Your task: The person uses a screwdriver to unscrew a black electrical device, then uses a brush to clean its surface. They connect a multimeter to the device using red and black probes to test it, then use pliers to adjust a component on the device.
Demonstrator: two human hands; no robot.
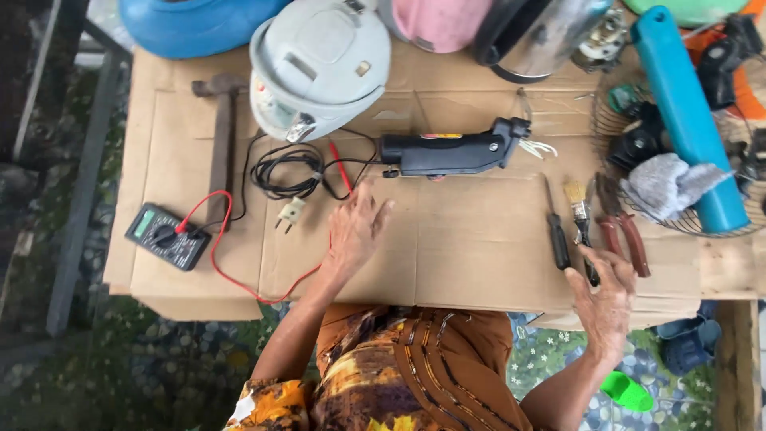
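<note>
My left hand (pixel 353 227) lies open, fingers spread, flat on the cardboard sheet (pixel 471 239), just below a black handle part (pixel 451 152) with loose wires at its right end. My right hand (pixel 605 291) is open near the table's front edge, fingertips touching the handle end of a small paintbrush (pixel 580 215). A black screwdriver (pixel 556 231) lies left of the brush, red-handled pliers (pixel 622 227) right of it. A grey rice cooker (pixel 315 68) stands tilted behind my left hand, its black cord (pixel 283 172) and white plug (pixel 292 211) coiled beside it.
A multimeter (pixel 167 235) with red lead (pixel 239 275) and red probe (pixel 339 164) lies at left, a hammer (pixel 219 136) behind it. A wire fan guard (pixel 678 136) at right holds a blue tube (pixel 686 112) and grey cloth (pixel 666 183). Blue and pink items line the back.
</note>
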